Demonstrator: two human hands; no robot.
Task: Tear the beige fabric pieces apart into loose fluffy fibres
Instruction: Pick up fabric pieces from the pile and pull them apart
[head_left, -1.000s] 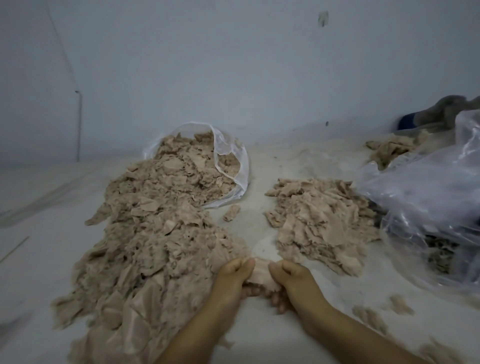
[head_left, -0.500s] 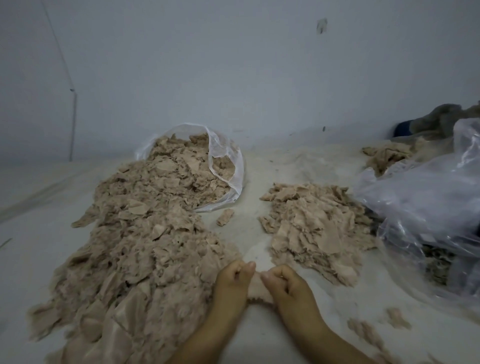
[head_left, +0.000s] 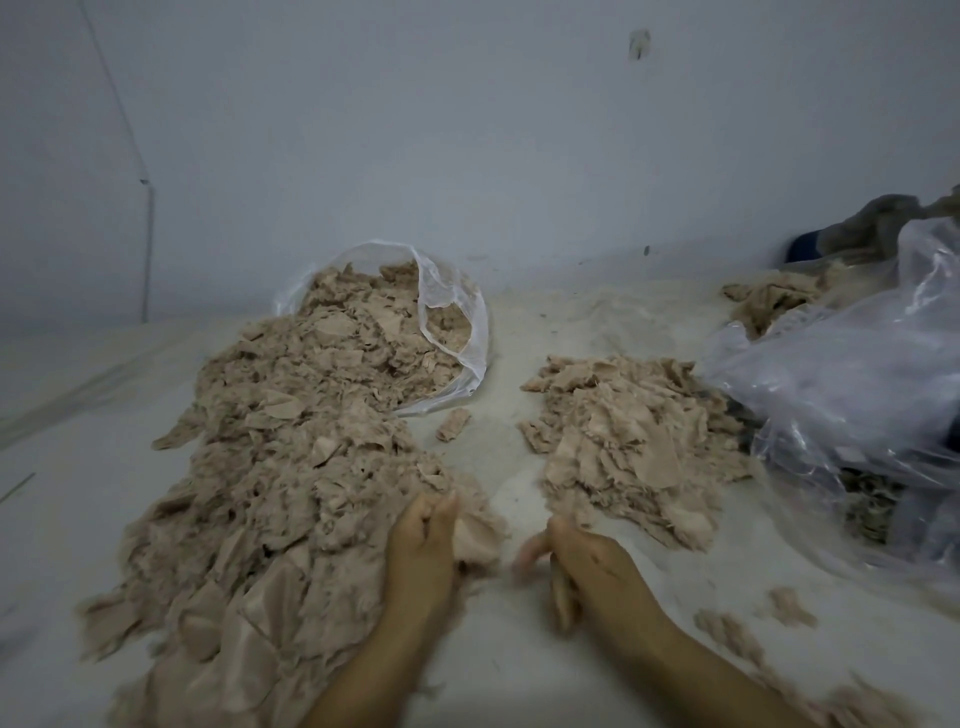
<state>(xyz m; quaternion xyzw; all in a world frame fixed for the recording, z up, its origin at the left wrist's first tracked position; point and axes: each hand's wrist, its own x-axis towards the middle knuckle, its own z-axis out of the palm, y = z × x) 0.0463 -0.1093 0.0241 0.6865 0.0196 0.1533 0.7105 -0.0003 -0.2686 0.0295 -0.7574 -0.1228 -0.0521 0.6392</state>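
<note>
Far from done: large beige fabric-scrap heap (head_left: 291, 467) left, smaller torn pile (head_left: 623, 447) right. Left hand (head_left: 423, 551) gripping beige piece (head_left: 475, 540); right hand (head_left: 587, 566) blurred, curled, hold unclear.

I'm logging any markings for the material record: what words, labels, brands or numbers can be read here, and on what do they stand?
None: no readable text in this view.
Clear bag holding beige fabric pieces: no print seen.
Crumpled plastic bag at right: no label seen.
Wall: only a small mark, not writing.
</note>
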